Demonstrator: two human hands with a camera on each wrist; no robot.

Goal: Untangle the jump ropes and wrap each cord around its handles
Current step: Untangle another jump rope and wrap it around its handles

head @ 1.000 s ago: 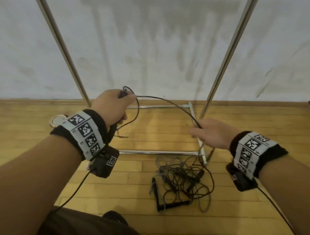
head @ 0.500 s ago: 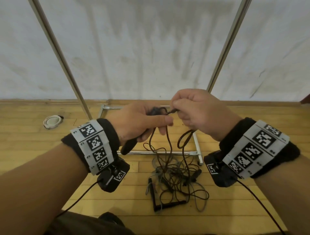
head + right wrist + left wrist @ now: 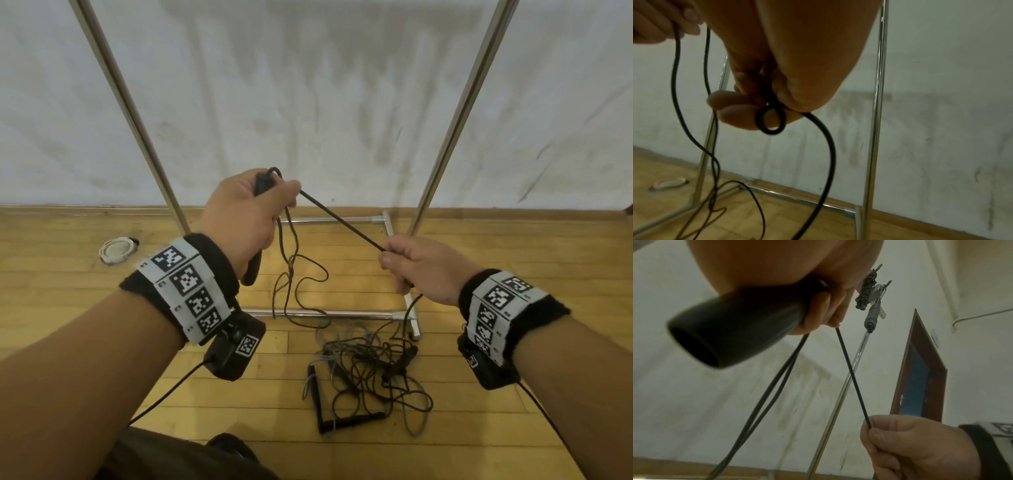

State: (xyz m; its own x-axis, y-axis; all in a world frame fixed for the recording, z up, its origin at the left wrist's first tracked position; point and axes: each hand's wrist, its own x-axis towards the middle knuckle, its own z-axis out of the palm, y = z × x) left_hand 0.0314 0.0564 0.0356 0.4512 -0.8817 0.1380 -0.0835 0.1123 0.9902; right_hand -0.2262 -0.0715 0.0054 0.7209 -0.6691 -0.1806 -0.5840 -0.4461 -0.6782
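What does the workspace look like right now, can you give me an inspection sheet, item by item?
Surface: wooden floor, no table.
Job's things: black handle gripped in the left hand; black cord stretched taut to the right hand; tangled pile of ropes on the floor.
Clutter: white round object near the wall.
Grippers: left hand grips the handle; right hand pinches the cord.
Cables: wrist camera leads trail from both wrists.
Surroundings: metal rack frame, stained white wall.

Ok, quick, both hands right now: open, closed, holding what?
Left hand: closed, gripping a black handle.
Right hand: closed, pinching the black cord stretched from the left hand.
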